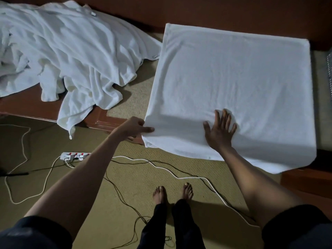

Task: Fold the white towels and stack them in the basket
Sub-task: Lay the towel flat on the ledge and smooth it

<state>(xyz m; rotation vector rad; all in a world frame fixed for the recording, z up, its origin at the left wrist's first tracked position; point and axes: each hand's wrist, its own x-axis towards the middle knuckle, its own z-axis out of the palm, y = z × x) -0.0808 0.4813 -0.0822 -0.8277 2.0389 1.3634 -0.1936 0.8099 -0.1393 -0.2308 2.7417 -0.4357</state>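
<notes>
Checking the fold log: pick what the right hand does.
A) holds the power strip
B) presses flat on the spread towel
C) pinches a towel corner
B: the right hand lies flat, fingers spread, on the spread towel; the left hand pinches its corner.

The flat towel [233, 87] is white terry cloth, matt and soft-looking, with a fine nap and some shallow creases, and the heap of towels [62, 51] beside it is the same matt white cloth, much crumpled. The floor [125, 186] has an olive carpet with a short, rough, matt pile, while the counter [27, 106] under the heap is reddish-brown wood with a smooth, slightly glossy finish. The power strip [71, 156] looks like smooth white plastic, and the white cable [158, 167] and the thin black wires [117, 194] have a smooth coating.
</notes>
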